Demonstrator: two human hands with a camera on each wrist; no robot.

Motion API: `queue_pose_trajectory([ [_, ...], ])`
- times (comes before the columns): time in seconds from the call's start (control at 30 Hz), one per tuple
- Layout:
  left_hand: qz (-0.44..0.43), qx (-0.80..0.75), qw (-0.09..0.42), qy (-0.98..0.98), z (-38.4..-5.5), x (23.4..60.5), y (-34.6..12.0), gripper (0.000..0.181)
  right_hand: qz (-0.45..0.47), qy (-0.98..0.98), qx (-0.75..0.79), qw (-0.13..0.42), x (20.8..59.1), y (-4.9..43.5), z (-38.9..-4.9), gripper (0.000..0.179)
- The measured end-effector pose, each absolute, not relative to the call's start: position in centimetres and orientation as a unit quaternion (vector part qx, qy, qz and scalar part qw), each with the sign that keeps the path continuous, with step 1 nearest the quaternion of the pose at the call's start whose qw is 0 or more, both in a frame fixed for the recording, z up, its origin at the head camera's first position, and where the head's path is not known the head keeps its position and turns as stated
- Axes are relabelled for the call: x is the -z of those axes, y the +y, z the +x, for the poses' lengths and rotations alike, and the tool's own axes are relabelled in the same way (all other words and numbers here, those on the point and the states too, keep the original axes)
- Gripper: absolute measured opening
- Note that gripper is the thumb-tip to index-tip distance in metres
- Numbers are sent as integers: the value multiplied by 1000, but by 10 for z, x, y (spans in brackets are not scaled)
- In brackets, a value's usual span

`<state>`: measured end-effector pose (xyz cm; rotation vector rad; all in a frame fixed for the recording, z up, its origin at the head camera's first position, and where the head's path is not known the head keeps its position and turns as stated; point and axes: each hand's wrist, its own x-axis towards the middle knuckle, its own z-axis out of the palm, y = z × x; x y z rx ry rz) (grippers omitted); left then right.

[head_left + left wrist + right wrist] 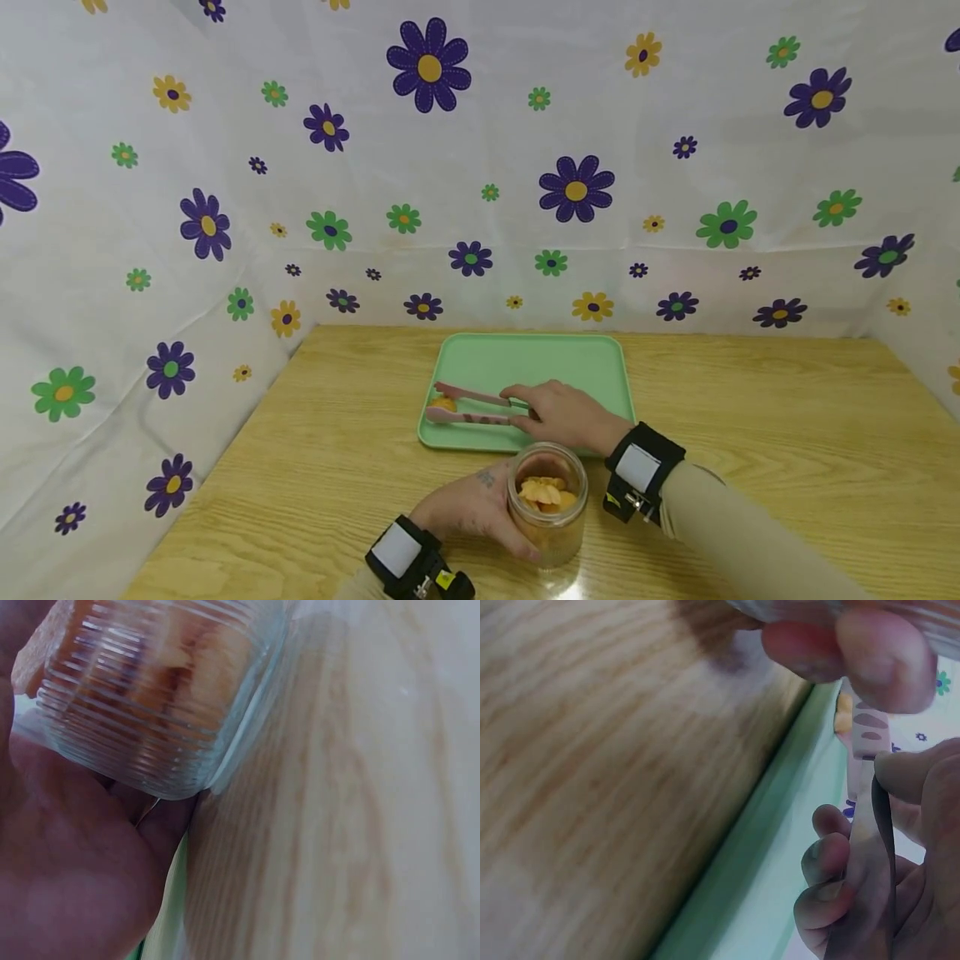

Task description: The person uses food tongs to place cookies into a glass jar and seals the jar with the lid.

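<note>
My left hand point(480, 510) grips a ribbed glass jar point(558, 540) from its left side, at the table's near part. Orange-yellow cookies point(546, 493) fill part of the open-topped jar. The jar's ribbed wall point(165, 712) shows close up in the left wrist view. Just beyond it, my right hand point(564, 414) holds tongs point(474, 418) with pink ends and a metal handle point(866, 862), low over a green tray point(532, 358). The pink ends point left and lie on either side of one cookie point(444, 403) at the tray's left part.
A wooden table point(750, 433) carries the tray and jar. Behind it and at the sides hangs a white flowered cloth point(495, 133). Both wrists wear black straps with cameras. The jar stands close to the tray's front edge.
</note>
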<state>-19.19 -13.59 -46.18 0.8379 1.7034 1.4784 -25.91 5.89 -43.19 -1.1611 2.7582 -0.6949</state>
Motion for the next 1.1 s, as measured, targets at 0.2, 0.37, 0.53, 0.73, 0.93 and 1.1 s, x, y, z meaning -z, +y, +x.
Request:
queue_pose_trajectory([
  [0.2, 328, -566, 358, 667, -192, 463, -135, 85, -378, 908, 184, 7, 430, 63, -252, 41],
  [0.37, 327, -565, 355, 669, -192, 464, -135, 88, -376, 912, 165, -19, 427, 72, -247, 40],
  [0.53, 349, -566, 342, 664, -194, 465, -131, 87, -368, 914, 165, -42, 429, 88, -241, 40],
  [0.73, 352, -571, 336, 661, -192, 465, -129, 85, -333, 923, 184, -49, 423, 117, -233, 41],
  [0.93, 347, -564, 331, 672, -191, 463, -133, 83, -315, 908, 277, -15, 402, 145, -225, 43],
  [1.1, 344, -572, 335, 664, -190, 462, -134, 82, -329, 887, 323, -8, 387, 165, -211, 42],
])
